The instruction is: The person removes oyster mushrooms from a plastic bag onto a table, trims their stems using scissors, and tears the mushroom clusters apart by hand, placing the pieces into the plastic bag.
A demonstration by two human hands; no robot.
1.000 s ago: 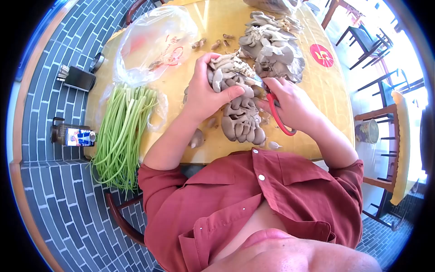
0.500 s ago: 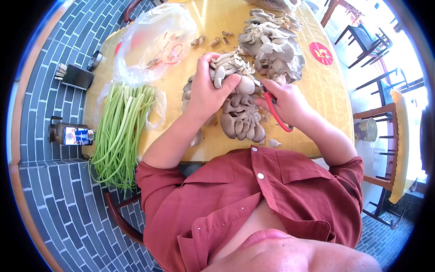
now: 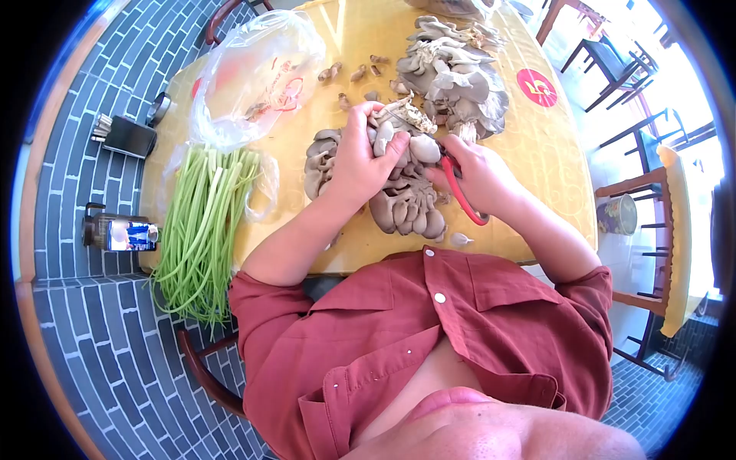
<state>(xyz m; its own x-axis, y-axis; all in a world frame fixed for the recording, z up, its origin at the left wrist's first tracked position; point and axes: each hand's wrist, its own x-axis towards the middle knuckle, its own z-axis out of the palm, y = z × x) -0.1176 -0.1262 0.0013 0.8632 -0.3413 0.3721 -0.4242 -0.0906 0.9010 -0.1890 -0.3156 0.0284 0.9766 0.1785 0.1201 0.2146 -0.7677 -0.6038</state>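
My left hand (image 3: 366, 153) is closed around a cluster of oyster mushrooms (image 3: 399, 123), its pale cut stems facing up and away. In my right hand (image 3: 479, 175) is a pair of red-handled scissors (image 3: 458, 188); the blades are mostly hidden at the cluster's right side. Below the hands lies a grey-brown mushroom clump (image 3: 408, 205) on the yellow tablecloth. Another clump (image 3: 320, 159) rests left of my left hand, partly covered by it. Beyond my right hand is a large heap of oyster mushrooms (image 3: 460, 80).
On the left lie green stalks (image 3: 201, 222) and a clear plastic bag (image 3: 257, 77). Small brown trimmings (image 3: 358, 73) are scattered at the far middle, and a garlic bulb (image 3: 461, 240) lies near the front edge. A dark box (image 3: 130, 138) and a jug (image 3: 96, 226) stand at the left.
The held cluster has tilted slightly, and my left hand has shifted a little. Another small brown piece now shows on the tablecloth beyond my left hand. The scissors have moved slightly left.
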